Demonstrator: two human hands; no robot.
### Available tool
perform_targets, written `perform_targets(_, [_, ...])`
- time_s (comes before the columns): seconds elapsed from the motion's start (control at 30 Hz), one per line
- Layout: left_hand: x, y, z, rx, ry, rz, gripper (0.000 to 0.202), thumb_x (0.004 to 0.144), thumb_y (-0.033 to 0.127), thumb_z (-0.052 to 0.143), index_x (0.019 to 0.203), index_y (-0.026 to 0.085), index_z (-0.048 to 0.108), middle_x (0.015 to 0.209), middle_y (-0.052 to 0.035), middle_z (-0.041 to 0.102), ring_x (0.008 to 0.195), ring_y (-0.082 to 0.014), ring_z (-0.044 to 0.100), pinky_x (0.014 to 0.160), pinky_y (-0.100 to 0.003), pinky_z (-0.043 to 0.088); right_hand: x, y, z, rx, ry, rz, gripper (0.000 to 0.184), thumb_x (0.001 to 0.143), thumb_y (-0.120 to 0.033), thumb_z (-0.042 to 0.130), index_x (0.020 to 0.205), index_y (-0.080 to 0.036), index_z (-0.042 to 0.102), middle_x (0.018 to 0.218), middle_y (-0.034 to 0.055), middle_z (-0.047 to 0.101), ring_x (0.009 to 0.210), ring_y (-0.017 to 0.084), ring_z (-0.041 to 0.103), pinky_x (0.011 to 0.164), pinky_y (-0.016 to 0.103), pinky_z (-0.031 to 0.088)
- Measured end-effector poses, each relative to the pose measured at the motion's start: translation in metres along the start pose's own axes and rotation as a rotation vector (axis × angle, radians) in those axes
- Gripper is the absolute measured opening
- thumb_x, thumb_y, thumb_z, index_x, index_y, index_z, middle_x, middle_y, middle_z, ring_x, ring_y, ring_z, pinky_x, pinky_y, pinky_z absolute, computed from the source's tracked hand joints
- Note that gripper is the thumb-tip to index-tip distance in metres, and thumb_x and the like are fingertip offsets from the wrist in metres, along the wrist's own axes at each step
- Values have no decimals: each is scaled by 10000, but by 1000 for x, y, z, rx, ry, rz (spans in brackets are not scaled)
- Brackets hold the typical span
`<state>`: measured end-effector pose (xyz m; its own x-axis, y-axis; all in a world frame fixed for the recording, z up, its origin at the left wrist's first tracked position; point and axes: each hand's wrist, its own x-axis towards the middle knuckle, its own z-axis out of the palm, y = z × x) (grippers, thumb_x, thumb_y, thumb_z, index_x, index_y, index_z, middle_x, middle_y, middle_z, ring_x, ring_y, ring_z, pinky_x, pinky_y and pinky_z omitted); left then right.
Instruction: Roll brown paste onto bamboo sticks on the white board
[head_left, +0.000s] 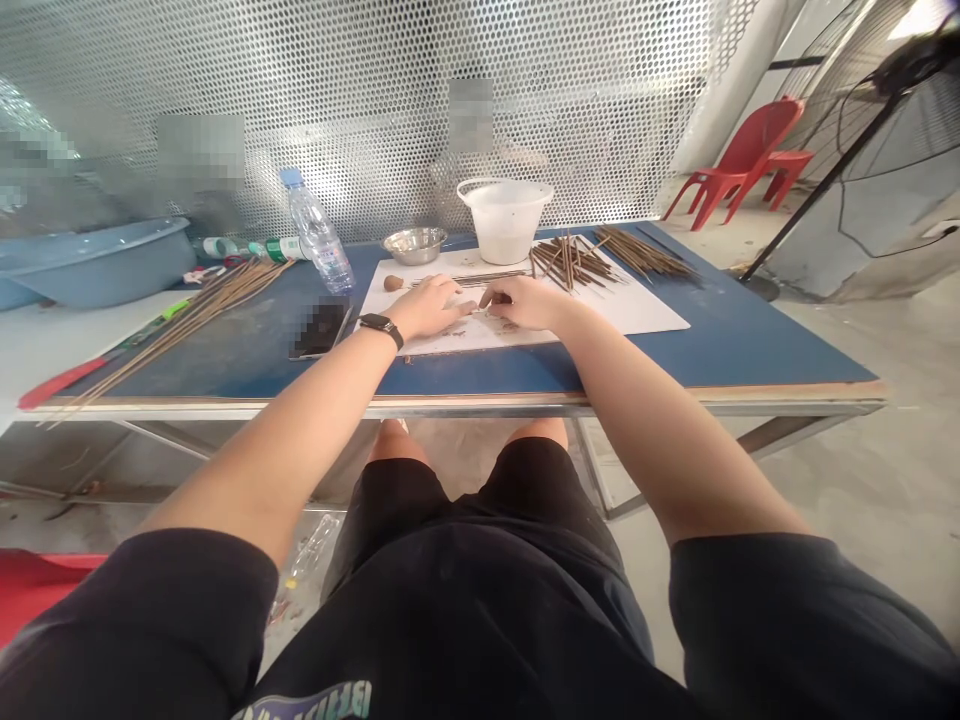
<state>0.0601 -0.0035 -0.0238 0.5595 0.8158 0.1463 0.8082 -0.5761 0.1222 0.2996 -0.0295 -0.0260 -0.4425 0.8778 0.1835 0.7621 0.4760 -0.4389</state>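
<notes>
At the blue worktop's (pixel 225 350) front edge, left hand (pixel 427 308) and right hand (pixel 525 303) brace on a white flat sheet (pixel 622 310), fingers (pixel 486 298) half-curled, nearly meeting above brown crumbs (pixel 457 332); any grip hidden.

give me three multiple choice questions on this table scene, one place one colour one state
1. Where is the steel bowl?
A) left of the white bucket
B) inside the bucket
C) on the floor

2. What colour is the plastic chair?
A) blue
B) red
C) green

3. What state is the bucket in?
A) shut with a lid
B) lying on its side
C) upright with its top open

1 A: the bowl stands just left of the bucket.
2 B: the chair shows plainly red.
3 C: the bucket stands with its open rim showing.
</notes>
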Motion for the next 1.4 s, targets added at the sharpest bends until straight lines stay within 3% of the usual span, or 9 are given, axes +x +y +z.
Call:
perform_targets(0.17, [20, 6, 14, -25, -169, -63, 852, 1125, 675, 199, 1708, 111, 460, 1876, -231, 240, 1746, -410, 194, 1382, -597, 189, 1, 4, -2, -27, -4, 24, 204, 992, -242, 686, 1144, -165, 798, 996, 84, 786, 836, 211, 651, 744, 306, 439])
perform_targets(0.33, [12, 9, 15, 18, -242, -79, 997, 1111, 745, 146, 1809, 34, 184, 1897, -260, -3, 1771, -403, -57, 1402, -624, 67, 2, 6, -3, -20, 81, 90, 264, 1082, -377, 602, 1066, -167, 762, 966, 110, 790, 867, 241, 669, 750, 332, 432])
perform_targets(0.53, [-20, 27, 9, 14, -293, -56, 987, 1118, 691, 176, 1809, -11, 106, 1895, -255, 29, 1776, -371, -25, 1418, -567, 50, 3, 5, -2, -19, 110, 139, 286, 1103, -419, 594, 973, -192, 712, 976, 117, 782, 894, 254, 668, 756, 345, 423])
perform_targets(0.63, [-25, 31, 8, 14, -301, -75, 981, 1118, 695, 121, 1817, 7, 77, 1904, -230, 24, 1778, -355, -30, 1419, -566, 32, 4, 3, -2, -26, 124, 123, 294, 1107, -418, 591, 918, -208, 674, 959, 114, 763, 903, 257, 656, 760, 350, 413])
perform_targets(0.8, [-1, 29, 11, 58, -269, -132, 892, 1135, 645, 115, 1837, 95, 101, 1910, -208, 3, 1769, -399, -87, 1379, -700, -32, 5, -1, -2, -14, 155, 124, 373, 1114, -409, 578, 779, -249, 542, 822, 73, 668, 809, 232, 593, 732, 355, 386])
perform_targets(0.9, [20, 23, 14, 45, -245, -183, 943, 1120, 690, 114, 1835, 81, 31, 1904, -204, -92, 1757, -402, -158, 1377, -684, -63, 4, 1, -2, 19, 167, 117, 455, 1142, -440, 528, 725, -266, 473, 746, 44, 608, 740, 213, 542, 714, 358, 372])
perform_targets(1.07, [31, 19, 16, 37, -200, -182, 1054, 1074, 790, 65, 1826, 55, -19, 1893, -219, -141, 1748, -408, -186, 1382, -656, -74, 3, 8, -2, 102, 150, 109, 526, 1176, -527, 423, 739, -259, 540, 772, 59, 675, 739, 221, 584, 752, 368, 412])
perform_targets(1.3, [-4, 32, 4, 30, -308, -91, 995, 1094, 729, 142, 1832, 81, -13, 1907, -181, -112, 1753, -356, -188, 1393, -638, -65, 5, 11, -3, 103, 169, 109, 471, 1157, -520, 476, 902, -216, 730, 802, 77, 729, 870, 259, 683, 854, 371, 483])
perform_targets(1.4, [-18, 32, -5, 4, -283, -56, 981, 1101, 712, 136, 1833, 70, 19, 1910, -172, -98, 1757, -344, -180, 1403, -618, -55, 5, 10, -4, 105, 160, 130, 450, 1156, -503, 495, 918, -210, 739, 828, 87, 752, 896, 262, 697, 871, 369, 493])
